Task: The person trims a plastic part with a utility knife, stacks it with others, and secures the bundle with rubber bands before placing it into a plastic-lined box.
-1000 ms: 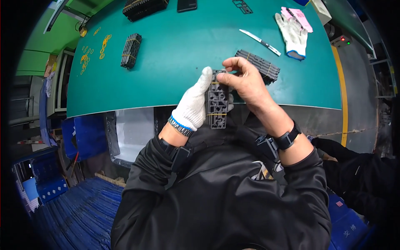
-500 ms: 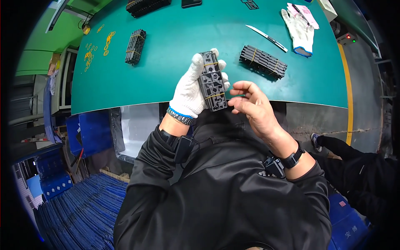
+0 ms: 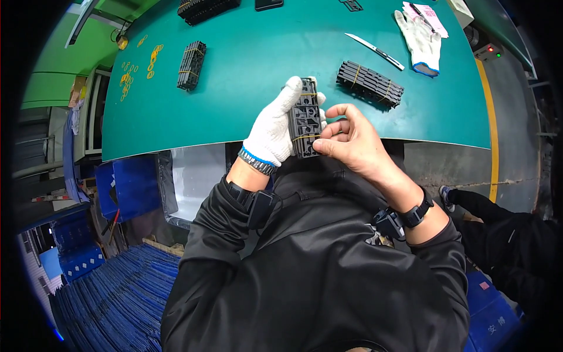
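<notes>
My left hand [image 3: 271,129], in a white knitted glove with a blue cuff, is closed around a bundle of black plastic parts [image 3: 305,117]. Two yellow rubber bands circle that stack, one near each end, and its cut-out face is turned up. Bare, my right hand [image 3: 356,143] pinches the bundle's lower right edge, its thumb by the lower band and the other fingers curled alongside. A second banded bundle [image 3: 370,85] lies on the green table to the right, and another bundle [image 3: 192,66] rests to the left.
Loose yellow rubber bands [image 3: 153,61] are scattered at the table's left. A utility knife [image 3: 374,51] with its blade showing and a spare white glove [image 3: 421,44] lie at the right. More black parts [image 3: 208,8] sit at the far edge. Another person's leg [image 3: 487,206] shows at right.
My right hand has moved left onto the bundle's lower edge, its thumb now touching it. The left hand has shifted slightly right and turned the bundle more upright.
</notes>
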{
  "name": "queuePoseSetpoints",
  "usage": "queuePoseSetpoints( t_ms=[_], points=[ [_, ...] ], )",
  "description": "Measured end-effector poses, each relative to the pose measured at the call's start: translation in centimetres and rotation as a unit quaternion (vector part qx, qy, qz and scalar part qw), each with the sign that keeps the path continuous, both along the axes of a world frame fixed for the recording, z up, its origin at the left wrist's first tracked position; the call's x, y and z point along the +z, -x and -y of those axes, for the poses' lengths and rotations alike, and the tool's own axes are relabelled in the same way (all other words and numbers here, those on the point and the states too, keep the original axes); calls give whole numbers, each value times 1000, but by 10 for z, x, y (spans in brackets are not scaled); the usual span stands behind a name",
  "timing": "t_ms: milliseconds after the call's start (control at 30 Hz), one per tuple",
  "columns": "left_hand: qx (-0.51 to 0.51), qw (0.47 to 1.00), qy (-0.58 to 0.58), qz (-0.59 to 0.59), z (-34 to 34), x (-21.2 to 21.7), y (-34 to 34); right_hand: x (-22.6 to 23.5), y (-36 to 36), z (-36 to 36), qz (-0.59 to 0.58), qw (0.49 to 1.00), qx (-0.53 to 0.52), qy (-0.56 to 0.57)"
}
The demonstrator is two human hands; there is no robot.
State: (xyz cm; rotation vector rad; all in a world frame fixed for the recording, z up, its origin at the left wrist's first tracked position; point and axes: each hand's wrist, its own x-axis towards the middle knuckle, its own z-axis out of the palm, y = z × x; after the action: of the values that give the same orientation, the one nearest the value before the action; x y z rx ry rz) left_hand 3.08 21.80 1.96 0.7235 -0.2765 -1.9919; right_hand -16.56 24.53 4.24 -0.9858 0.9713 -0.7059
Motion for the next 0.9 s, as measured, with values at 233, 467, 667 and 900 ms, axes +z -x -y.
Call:
queuePoseSetpoints(
  t_ms=[233, 467, 667, 900],
  points=[
    [-40, 997, -47, 36, 3, 6, 6, 20, 3, 14, -171, 977, 91, 90],
    [-37, 997, -70, 22, 4, 9, 8, 19, 4, 16, -155, 979, 94, 92],
    [-51, 997, -59, -1, 3, 12, 6, 20, 4, 16, -153, 979, 98, 97],
    [-14, 998, -38, 56, 6, -4, 5, 18, 4, 14, -133, 983, 94, 89]
  ],
)
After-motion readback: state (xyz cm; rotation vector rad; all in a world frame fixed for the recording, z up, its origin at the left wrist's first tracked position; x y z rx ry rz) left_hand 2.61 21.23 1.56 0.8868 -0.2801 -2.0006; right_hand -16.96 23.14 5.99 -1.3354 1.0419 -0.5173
